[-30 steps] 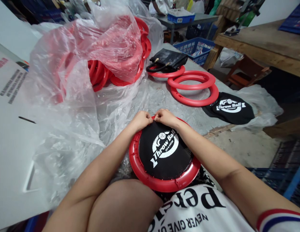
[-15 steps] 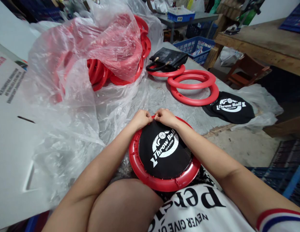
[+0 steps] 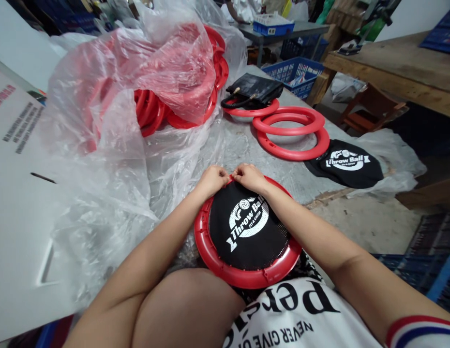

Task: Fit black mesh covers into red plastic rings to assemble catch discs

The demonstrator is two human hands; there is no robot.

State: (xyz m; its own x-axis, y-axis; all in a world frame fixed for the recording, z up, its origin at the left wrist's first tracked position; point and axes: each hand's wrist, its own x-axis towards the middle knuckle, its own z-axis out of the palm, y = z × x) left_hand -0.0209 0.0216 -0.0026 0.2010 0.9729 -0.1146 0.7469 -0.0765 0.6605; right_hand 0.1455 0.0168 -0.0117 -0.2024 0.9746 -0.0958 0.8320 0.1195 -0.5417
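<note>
A red plastic ring (image 3: 207, 241) rests tilted on my lap against the table edge. Black mesh fabric (image 3: 225, 217) printed "Throw Ball" spans its inside. At the far rim, my left hand (image 3: 215, 179) is closed, its fingertips pinching the fabric's edge against the ring. Right beside it, my right hand (image 3: 249, 177) is closed too, with thumb and fingers pressed on the same edge. The exact spot under the fingertips is hidden. Small pegs show along the ring's inner side, and the fabric's near edge lies along them.
Clear plastic (image 3: 130, 72) covers a heap of red rings (image 3: 148, 111) at the back left. Two stacked rings (image 3: 290, 153), a black handbag (image 3: 256, 89) on another ring, and black printed covers (image 3: 346, 166) lie to the right. A white box (image 3: 22, 217) stands left; blue crates (image 3: 295, 72) sit behind.
Both hands stay pinched at the ring's far rim, with hardly any movement. The whole view has shifted slightly, and an arm shows more at the far table.
</note>
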